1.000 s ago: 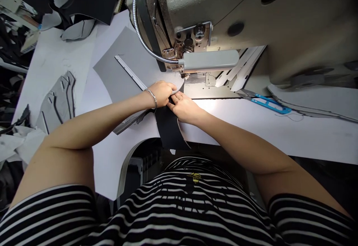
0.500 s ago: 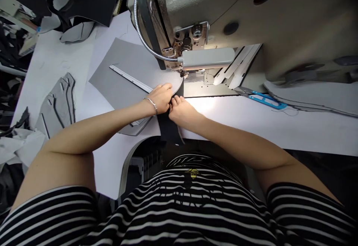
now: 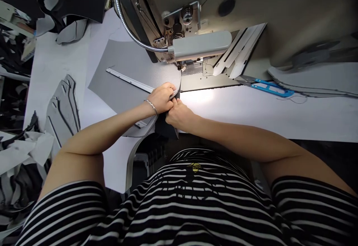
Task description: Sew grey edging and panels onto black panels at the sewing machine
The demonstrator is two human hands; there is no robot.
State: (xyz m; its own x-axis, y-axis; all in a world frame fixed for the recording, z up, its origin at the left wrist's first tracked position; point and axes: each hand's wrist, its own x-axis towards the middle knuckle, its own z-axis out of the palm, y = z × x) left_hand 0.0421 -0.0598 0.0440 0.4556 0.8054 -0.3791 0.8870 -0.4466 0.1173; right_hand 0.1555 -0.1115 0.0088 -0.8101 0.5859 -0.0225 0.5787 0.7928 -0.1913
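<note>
Beside the presser foot [image 3: 179, 66], left hand [image 3: 163, 97], right hand [image 3: 179, 116] — now touching — pinch grey fabric [image 3: 156, 72].

Left hand [image 3: 160, 97], right hand [image 3: 179, 115] pinching grey sheet [image 3: 151, 69] and black strip [image 3: 166, 126] by a sewing machine [image 3: 279, 11]

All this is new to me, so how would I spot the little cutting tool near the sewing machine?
Start at the big cream sewing machine, then look right of the person's right hand along the white table. Thread snips lie there under the machine's edge, blades pointing left; their bright blue handles stand out from the white and grey around them.
</note>
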